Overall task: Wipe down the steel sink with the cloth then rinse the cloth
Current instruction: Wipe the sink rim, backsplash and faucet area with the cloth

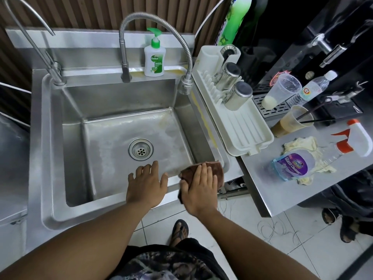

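Observation:
The steel sink [50, 138] fills the left and middle of the view, its basin dry-streaked around a round drain [140, 149]. A brown cloth [214, 170] lies on the sink's front right corner rim. My right hand [198, 188] presses flat on the cloth, fingers spread over it. My left hand [146, 183] rests open on the front rim beside it, fingers pointing into the basin. The flexible spring faucet [185, 85] arches over the back right corner, and no water runs.
A thin gooseneck tap [54, 71] stands at the back left, a soap pump bottle [154, 57] on the back ledge. A white drying rack [242, 126] with steel cups sits right of the sink. The counter holds a glass cleaner spray bottle [292, 165], a yellow rag [302, 146], and plastic cups.

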`<state>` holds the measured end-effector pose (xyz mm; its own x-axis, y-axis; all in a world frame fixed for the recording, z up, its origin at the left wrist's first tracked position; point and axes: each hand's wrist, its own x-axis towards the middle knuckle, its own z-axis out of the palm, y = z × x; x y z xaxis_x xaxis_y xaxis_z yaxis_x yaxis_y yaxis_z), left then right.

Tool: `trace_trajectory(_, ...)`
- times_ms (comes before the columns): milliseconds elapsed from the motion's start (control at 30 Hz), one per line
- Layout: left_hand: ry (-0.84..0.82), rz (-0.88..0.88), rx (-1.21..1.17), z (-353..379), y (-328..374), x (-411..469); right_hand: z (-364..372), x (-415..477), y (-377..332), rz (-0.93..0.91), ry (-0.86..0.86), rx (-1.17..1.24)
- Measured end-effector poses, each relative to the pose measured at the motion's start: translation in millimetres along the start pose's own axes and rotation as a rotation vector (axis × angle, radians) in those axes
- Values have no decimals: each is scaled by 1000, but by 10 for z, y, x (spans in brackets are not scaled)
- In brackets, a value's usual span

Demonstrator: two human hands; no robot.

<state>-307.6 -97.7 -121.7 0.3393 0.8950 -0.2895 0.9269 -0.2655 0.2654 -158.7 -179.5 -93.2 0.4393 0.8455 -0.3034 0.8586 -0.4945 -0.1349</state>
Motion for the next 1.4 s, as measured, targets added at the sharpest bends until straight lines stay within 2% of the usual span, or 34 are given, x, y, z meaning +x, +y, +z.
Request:
trace_trajectory(133,29,15,-38,-3,-3,-9,-142,296,239,29,-39,-39)
trace_trajectory(300,103,64,-154,-49,-31,-52,-54,186,-24,-251,28,-88)
trace_trajectory(433,168,41,-319,-146,-135,-99,7,87,-511,-451,-49,-106)
trace_trajectory(533,226,72,-213,-183,-402,-174,-92,206,-442,-535,-114,-131)
trace_trajectory(667,223,1,-95,-222,-869,-327,-275,500,-39,-404,-116,-164)
trace_trajectory(767,247,-56,-77,-225,-1141,-450,-238,507,-40,-371,-55,-194)
trace_trajectory(967,249,-71,-59,-290,-1347,-582,-11,257,-590,-487,-30,-225)
trace_trajectory(1167,275,-36,-215,-330,-1429,-689,141,57,-1001,-524,-20,-234)
trace_trajectory(1400,250,-80,-373,-390,-1417,-712,340,-311,-1436,-552,-11,-182)
